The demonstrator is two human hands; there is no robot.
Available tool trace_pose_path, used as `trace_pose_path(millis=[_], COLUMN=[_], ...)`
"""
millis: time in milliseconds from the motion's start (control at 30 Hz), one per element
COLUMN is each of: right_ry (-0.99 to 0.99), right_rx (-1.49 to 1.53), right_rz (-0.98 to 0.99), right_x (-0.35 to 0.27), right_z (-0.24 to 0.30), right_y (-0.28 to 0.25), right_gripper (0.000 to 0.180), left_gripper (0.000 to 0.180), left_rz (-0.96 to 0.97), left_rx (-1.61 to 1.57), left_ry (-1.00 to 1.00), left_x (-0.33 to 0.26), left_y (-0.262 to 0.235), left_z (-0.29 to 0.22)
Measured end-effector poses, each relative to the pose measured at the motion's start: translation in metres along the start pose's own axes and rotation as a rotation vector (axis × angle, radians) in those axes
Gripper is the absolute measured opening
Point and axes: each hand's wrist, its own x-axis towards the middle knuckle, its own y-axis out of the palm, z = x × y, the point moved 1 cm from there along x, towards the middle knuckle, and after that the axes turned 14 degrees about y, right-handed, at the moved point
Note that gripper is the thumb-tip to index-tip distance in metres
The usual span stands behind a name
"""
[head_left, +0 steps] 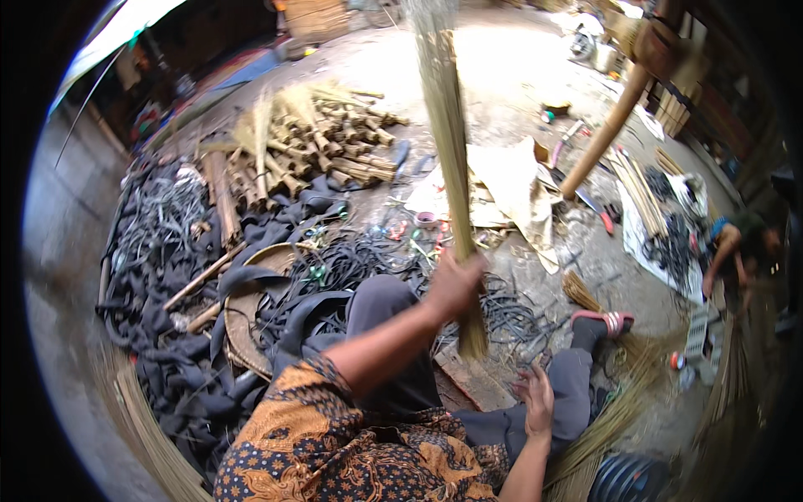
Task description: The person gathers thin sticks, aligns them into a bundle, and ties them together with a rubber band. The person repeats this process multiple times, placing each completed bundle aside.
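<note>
My left hand point(456, 284) is wrapped round the lower part of a long bundle of thin straw stalks point(452, 151). The bundle stands nearly upright, its cut end just over a wooden board point(477, 381) between my legs and its wispy top reaching the upper edge. My right hand point(535, 400) is raised over my bent leg, fingers apart, with nothing in it. Beside that leg, on the right, lie loose straw stalks point(615, 418).
Tied straw bundles point(309, 146) are piled at the far left. Black rubber strips point(176, 326) cover the left floor, around a round woven tray point(242, 322). A wooden post point(606, 134) slants down at the right; another person point(736, 251) crouches beyond. A small straw bundle point(580, 290) lies by my foot.
</note>
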Motion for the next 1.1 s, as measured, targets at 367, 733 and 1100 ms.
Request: trace_pose_path(millis=[367, 733, 1100], right_ry=[0.081, -0.109, 0.316], right_rx=[0.147, 0.02, 0.178], right_rz=[-0.292, -0.74, -1.514], right_x=[-0.038, -0.095, -0.243], right_z=[-0.057, -0.042, -0.193], right_y=[-0.049, -0.097, -0.181], right_gripper=[0.06, 0.04, 0.063], left_gripper=[0.057, 0.05, 0.049], left_rz=[-0.815, 0.41, 1.161], left_rx=[0.151, 0.046, 0.778], left_ry=[0.512, -0.198, -0.253], left_x=[0.261, 0.209, 0.167], left_y=[-0.369, -0.069, 0.028], left_z=[-0.225, 0.0, 0.143])
